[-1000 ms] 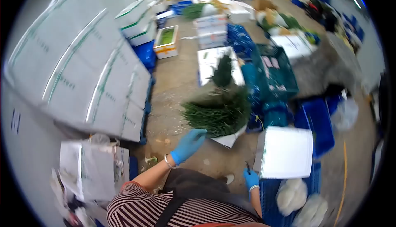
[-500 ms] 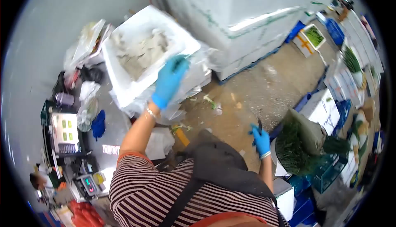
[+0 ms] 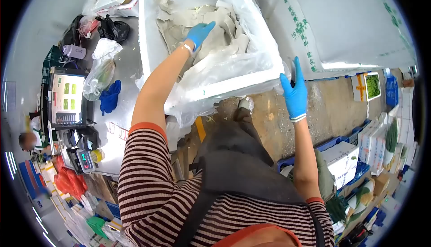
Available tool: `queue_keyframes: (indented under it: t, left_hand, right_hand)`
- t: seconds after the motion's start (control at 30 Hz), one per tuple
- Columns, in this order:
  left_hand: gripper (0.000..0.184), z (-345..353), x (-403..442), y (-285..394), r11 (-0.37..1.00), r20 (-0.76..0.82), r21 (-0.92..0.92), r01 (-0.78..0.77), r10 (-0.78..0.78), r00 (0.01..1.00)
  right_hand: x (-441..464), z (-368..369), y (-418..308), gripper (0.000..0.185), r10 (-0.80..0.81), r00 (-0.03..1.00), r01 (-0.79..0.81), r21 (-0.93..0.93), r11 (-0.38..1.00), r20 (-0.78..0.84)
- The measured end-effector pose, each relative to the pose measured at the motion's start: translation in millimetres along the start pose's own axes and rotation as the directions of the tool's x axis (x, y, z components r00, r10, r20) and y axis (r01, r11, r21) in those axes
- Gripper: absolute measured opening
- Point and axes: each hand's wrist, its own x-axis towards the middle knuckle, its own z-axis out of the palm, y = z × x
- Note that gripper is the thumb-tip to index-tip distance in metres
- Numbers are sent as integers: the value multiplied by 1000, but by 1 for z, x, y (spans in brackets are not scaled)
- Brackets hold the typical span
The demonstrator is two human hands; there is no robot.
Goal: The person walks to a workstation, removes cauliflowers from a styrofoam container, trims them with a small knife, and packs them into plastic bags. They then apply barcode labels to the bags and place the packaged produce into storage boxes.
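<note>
Crumpled grey paper lines the inside of a large white foam box, along with clear plastic sheeting. My left hand, in a blue glove, reaches over the near wall and rests on the paper. Its fingers point forward to the right; the undersides are hidden. Just outside the box's right corner is my right hand, also gloved in blue. Thumb and forefinger are spread wide. A small dark spot shows between them, too small to name.
A steel table on the left carries a screen, a scale, a blue glove and plastic bags. Wrapped white stacks rise at the right. Beyond my right arm stand a printed white box and a box of greens.
My view has moved closer to the foam box. My left hand has gone from above its edge onto the paper. My right hand has risen from low at my side to the box's corner.
</note>
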Motion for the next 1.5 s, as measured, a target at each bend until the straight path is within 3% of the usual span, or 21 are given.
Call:
queue_keyframes:
  t: [0.03,0.07,0.17,0.27,0.3,0.37,0.43,0.57,0.63,0.7,0.77,0.83,0.93,0.97,1.0,1.03,1.07,1.1,1.23,1.37,1.5]
  left_hand:
    - [73,5,22,0,999,3,-34,11,-11,1000]
    - [79,11,43,1,997,2,-71,19,-19,1000]
    - [89,37,117,0,997,7,53,-59,59,998]
    - [79,73,182,-1,932,-114,362,-15,60,992]
    - [75,81,195,1,862,-172,506,19,79,982]
    - [60,101,241,-33,899,35,423,-112,107,994]
    - [54,75,181,29,926,67,376,17,-46,997]
    - [34,74,110,9,874,167,331,-355,316,934]
    - [33,87,61,-1,851,166,391,-349,308,937]
    - [34,86,20,-24,673,477,445,-591,381,792]
    - [35,54,-9,3,593,871,292,-751,160,465]
    - [36,31,-12,-5,762,917,55,-645,216,334]
    - [37,-10,59,4,937,976,-220,-272,212,-59]
    - [37,-33,102,-3,984,991,-64,-165,81,102]
    - [36,-29,153,-21,631,980,-46,-775,180,88]
    - [32,-31,183,-12,577,889,376,-725,-5,457]
    - [31,-23,208,-21,546,655,595,-590,97,750]
    - [31,-11,239,-44,492,565,570,-659,348,748]
    - [32,68,321,-91,707,260,458,-538,472,842]
    - [32,149,373,-137,670,7,462,-581,652,758]
    - [36,97,343,-108,845,320,145,-514,452,833]
  right_hand:
    - [10,8,-1,72,-12,999,12,-3,1000,29]
    - [18,10,-7,77,187,974,-175,-102,979,124]
    - [34,30,26,82,-109,991,129,-300,945,83]
    - [40,28,18,90,57,993,-36,-185,982,108]
    - [42,27,33,93,-87,990,117,-292,949,115]
    - [49,25,21,95,-1,988,47,-303,952,151]
    - [49,21,29,96,-47,982,105,-318,942,185]
    - [54,23,32,97,-92,969,168,-334,927,231]
    - [57,22,34,99,-111,964,198,-374,906,241]
    - [59,22,32,98,-96,965,187,-380,906,245]
    - [58,21,33,99,-81,964,177,-386,905,253]
    - [55,21,33,98,-35,972,121,-364,924,232]
    - [60,26,30,96,-48,983,102,-311,945,176]
    - [59,27,31,96,-43,987,86,-285,955,155]
    - [58,28,34,96,-35,990,70,-260,963,136]
    - [54,29,36,95,-23,992,51,-235,971,122]
    - [48,32,36,97,129,989,-121,-101,988,77]
    - [47,33,36,98,144,988,-138,-89,986,64]
    - [44,37,38,99,163,987,-162,-62,985,2]
    - [41,42,45,99,189,981,-188,22,982,-39]
    - [32,41,48,94,182,983,-177,124,976,-31]
